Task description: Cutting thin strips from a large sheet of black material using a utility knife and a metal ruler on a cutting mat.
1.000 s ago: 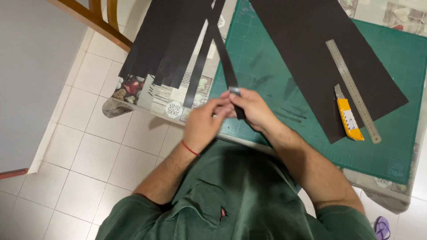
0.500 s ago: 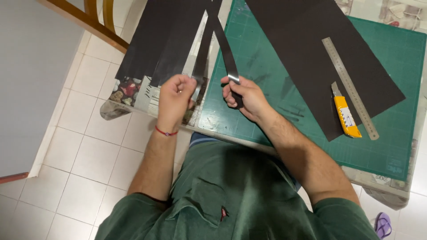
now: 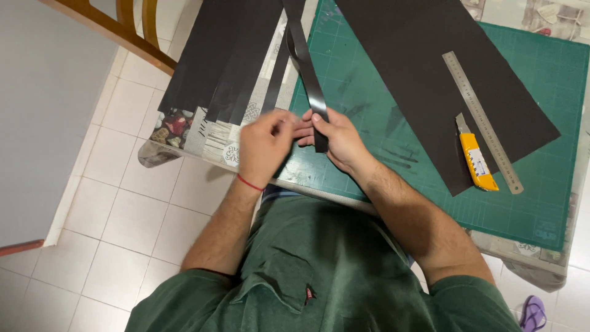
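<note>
Since half a second ago the left hand has been brought back from the surface edge to meet the right hand, and the two are now joined over the near end of a black strip. The strip's lower end is pinched by the right fingers, clamped flat on both faces, with a short tail left showing below them; the left fingers are curled in against the same end, though whether they are closed on it cannot be told. The strip is judged light, thin and pliant, probably a little slick from its sheen, and liable to crease if bent sharply, so it is best taken by its flat faces close to the end, as here. It is long, narrow and glossy black, and rises away from the fingers toward the far edge of the view. Left of the fingers, further black strips lie over a patterned cloth. Beyond and right of the fingers a green cutting mat carries a large black sheet, a yellow utility knife and a steel ruler.
</note>
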